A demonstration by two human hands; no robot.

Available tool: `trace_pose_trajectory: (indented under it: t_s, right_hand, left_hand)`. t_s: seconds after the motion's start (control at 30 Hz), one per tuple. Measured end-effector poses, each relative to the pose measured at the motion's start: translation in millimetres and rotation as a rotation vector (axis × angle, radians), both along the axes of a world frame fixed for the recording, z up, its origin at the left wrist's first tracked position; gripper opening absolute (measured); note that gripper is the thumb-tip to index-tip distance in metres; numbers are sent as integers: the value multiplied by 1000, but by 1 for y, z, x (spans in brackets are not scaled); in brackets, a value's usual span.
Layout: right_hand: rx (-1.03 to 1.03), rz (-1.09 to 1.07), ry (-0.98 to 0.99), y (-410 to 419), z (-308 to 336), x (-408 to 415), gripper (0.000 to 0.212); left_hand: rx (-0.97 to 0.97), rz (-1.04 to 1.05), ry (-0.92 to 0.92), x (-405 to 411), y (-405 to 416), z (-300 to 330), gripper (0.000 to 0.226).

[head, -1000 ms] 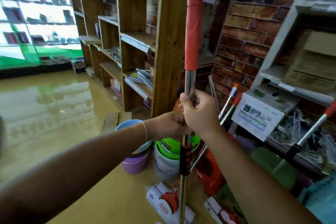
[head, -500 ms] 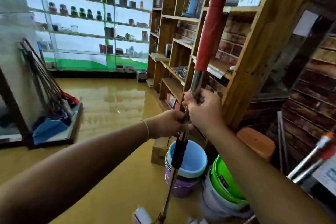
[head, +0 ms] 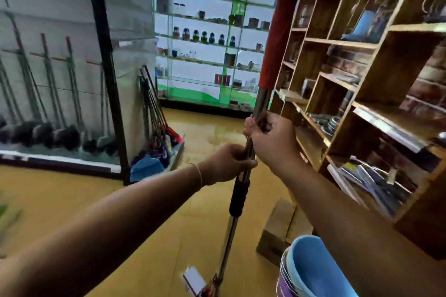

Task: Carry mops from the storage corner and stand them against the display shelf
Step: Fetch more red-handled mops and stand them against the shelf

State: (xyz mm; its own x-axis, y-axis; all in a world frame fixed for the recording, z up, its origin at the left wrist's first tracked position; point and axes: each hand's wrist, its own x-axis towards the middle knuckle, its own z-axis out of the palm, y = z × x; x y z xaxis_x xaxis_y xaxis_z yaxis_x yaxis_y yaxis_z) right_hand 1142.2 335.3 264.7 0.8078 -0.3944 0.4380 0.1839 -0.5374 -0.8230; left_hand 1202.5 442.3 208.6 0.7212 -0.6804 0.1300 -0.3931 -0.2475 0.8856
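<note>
Two hands share one mop (head: 253,128) right now: our left hand (head: 225,164) is wrapped around the steel pole just above the black collar (head: 239,196), and our right hand (head: 270,140) is closed on the pole just above it, fingers (head: 261,125) curled fully round with no gap showing. We carry the mop nearly upright, its red grip (head: 280,34) tilted toward the wooden shelving (head: 362,84) on our right, its head (head: 212,284) low near the floor at the bottom edge of view. Other mops (head: 156,125) lean together against the end of the display shelf (head: 106,60) across the yellow floor (head: 96,200), and we judge that is where ours belongs. To do this carry well, we should keep the stacked two-hand hold so the long pole cannot swing, lift the head clear of the cardboard box (head: 280,231) and the nested buckets (head: 311,270) close by our right arm, and watch that the tall grip does not clip the wooden shelving as we turn toward the leaning cluster.
</note>
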Motion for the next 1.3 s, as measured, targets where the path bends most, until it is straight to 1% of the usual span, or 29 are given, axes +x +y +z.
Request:
trace_pose_trajectory:
  t_s: [0.17,0.27,0.37,0.43,0.53,0.67,0.8,0.97,1.03,1.17,1.23,1.3]
  right_hand:
    - [0,112,35,-7,-5,83,20]
    - [8,167,50,-13,-4,131,18]
    - [9,232,58,-16,-4,173,16]
    - [12,272,64,-15,-6,200,15]
    - [-7,331,77,-12,-8,236,17]
    - [-31,410,79,1,-6,282,17]
    - [-58,462,75,25,-7,333,19]
    - [-131,518,120,63,-8,398,24]
    - [-131,540,123,79,-8,427,25]
    - [28,604,48,121,5,487,23]
    - [55,601,23,143,17,513,23]
    - [77,634,28,164,26,535,19]
  left_hand:
    - [66,125,25,72,-2,-3,25]
    - [86,137,93,118,-3,-1,19]
    - [100,157,126,155,1,1,17]
    - [81,182,146,176,4,0,21]
    - [1,235,229,206,12,-2,29]
    - [-3,267,242,248,29,-1,22]
    - [11,327,223,288,54,-1,31]
    - [39,365,208,348,94,-8,40]
    - [32,381,218,374,110,-6,40]
    - [14,393,217,430,148,-5,29]
    - [19,410,210,455,166,-2,25]
    - [35,415,193,477,184,4,26]
